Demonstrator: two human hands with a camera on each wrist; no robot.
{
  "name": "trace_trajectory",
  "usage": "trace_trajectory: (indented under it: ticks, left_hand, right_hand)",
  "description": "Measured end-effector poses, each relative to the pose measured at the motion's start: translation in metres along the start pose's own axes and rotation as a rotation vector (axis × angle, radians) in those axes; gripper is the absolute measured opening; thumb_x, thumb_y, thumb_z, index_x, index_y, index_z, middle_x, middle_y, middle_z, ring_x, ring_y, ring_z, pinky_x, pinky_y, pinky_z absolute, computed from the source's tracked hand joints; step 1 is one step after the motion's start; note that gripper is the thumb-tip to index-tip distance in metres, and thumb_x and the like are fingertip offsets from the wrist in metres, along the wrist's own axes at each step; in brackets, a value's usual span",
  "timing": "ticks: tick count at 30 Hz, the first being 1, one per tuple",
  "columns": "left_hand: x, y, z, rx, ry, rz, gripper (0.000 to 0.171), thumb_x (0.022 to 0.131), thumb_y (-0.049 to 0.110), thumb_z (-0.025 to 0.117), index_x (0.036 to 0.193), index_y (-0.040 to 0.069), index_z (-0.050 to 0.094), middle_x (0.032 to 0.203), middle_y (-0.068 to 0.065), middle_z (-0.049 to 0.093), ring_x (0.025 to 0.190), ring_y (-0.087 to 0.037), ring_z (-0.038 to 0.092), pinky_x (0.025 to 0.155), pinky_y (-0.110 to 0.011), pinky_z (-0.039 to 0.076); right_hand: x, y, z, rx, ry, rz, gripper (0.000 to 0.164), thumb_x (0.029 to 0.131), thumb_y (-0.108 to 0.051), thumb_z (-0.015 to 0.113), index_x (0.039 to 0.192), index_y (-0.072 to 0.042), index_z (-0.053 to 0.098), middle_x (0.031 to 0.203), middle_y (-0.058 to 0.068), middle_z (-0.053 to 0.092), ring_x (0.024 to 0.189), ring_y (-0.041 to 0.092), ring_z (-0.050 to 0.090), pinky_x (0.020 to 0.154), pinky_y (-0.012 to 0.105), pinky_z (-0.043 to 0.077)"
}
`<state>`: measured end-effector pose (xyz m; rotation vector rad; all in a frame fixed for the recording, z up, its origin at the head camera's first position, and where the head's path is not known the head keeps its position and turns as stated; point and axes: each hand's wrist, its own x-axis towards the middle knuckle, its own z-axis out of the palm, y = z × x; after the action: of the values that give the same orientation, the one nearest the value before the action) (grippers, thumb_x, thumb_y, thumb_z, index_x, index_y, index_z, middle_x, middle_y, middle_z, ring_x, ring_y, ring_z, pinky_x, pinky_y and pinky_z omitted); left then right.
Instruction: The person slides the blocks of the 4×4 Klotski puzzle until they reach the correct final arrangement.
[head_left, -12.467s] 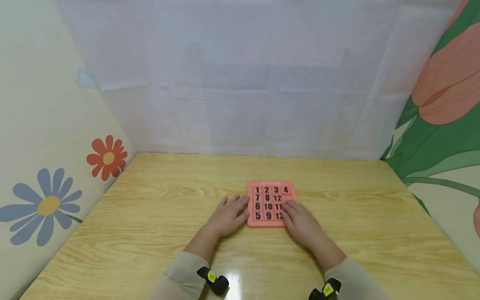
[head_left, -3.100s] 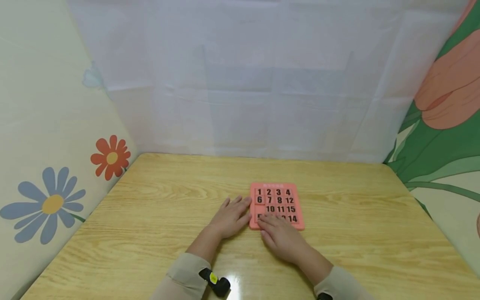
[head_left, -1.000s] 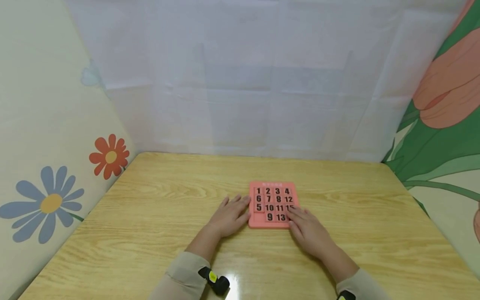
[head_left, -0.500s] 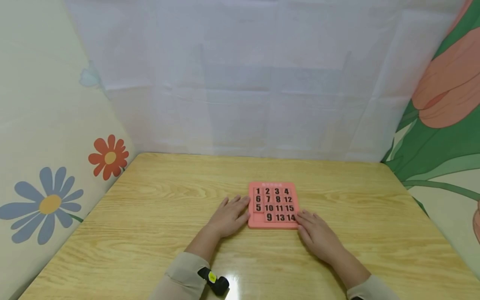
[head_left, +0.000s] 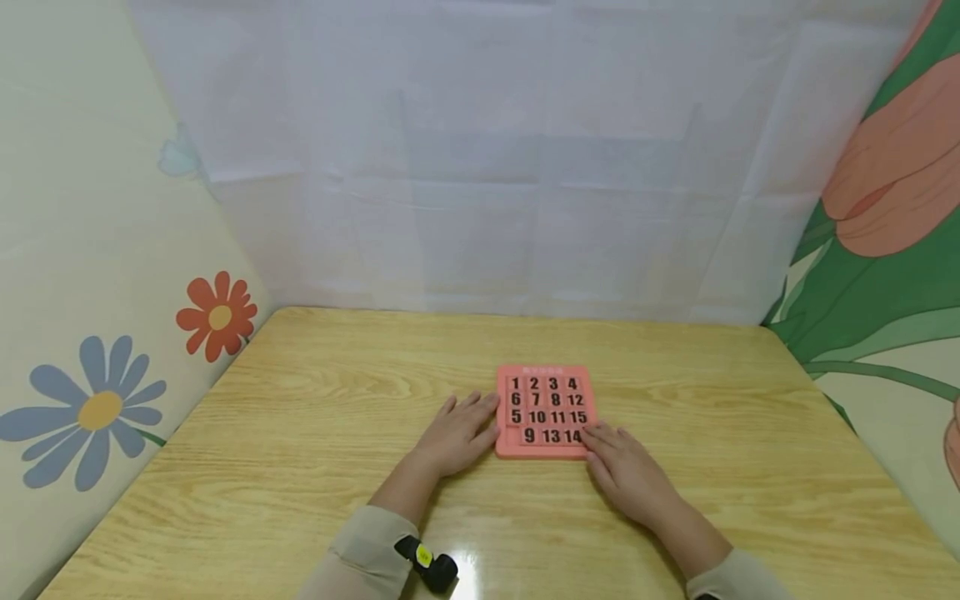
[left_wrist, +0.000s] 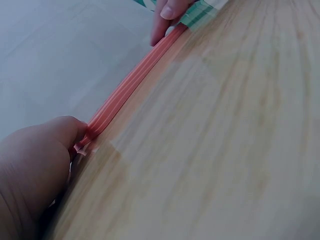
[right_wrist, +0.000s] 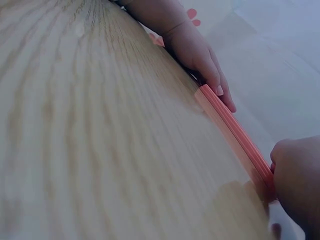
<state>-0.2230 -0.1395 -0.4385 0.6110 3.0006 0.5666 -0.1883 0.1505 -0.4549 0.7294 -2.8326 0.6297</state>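
A pink sliding number puzzle (head_left: 543,451) lies flat on the wooden table, its black-numbered tiles facing up. My left hand (head_left: 456,437) rests against the puzzle's left edge, fingers extended; the left wrist view shows the thumb at the near corner. At the lower right, my right hand (head_left: 632,475) touches the 14 tile (head_left: 573,436) with its fingertips. The bottom row shows 9, 13 and 14, with a narrow gap left of the 9 tile (head_left: 529,436). Above that gap sits the 5 tile (head_left: 516,417). From the side, the puzzle's rim (left_wrist: 130,87) appears between both hands.
The wood-grain table (head_left: 300,375) extends around the puzzle on all sides. A white sheet (head_left: 480,167) hangs behind it, and flower-printed panels (head_left: 90,250) stand at the sides. A black wrist camera (head_left: 435,567) is strapped to the left sleeve.
Over the last half second the right fingertips moved left, and the 9, 13 and 14 tiles slid partway left. Earlier, the 5 tile moved up from the bottom-left corner. The left hand stayed put.
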Motion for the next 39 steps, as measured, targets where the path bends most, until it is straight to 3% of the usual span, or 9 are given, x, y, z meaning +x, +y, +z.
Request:
trace_trajectory:
  ticks: [25, 39]
  left_hand:
    - [0.001, 0.0, 0.0, 0.004, -0.009, -0.018, 0.057, 0.104, 0.041, 0.04, 0.153, 0.012, 0.033, 0.159, -0.002, 0.034, 0.151, -0.027, 0.025, 0.125, -0.051, 0.009]
    - [0.001, 0.001, 0.0, 0.007, -0.001, -0.014, 0.057, 0.104, 0.041, 0.04, 0.153, 0.012, 0.034, 0.159, -0.003, 0.035, 0.151, -0.028, 0.025, 0.125, -0.052, 0.009]
  right_hand:
    - [0.008, -0.014, 0.005, -0.01, 0.002, -0.039, 0.039, 0.101, -0.022, 0.051, 0.134, -0.003, 0.059, 0.142, 0.012, 0.056, 0.137, 0.031, 0.048, 0.119, 0.051, 0.03]
    - [0.027, -0.007, 0.003, 0.05, 0.006, 0.045, 0.043, 0.103, -0.024, 0.047, 0.14, -0.003, 0.053, 0.149, 0.016, 0.048, 0.139, 0.036, 0.044, 0.117, 0.052, 0.033]
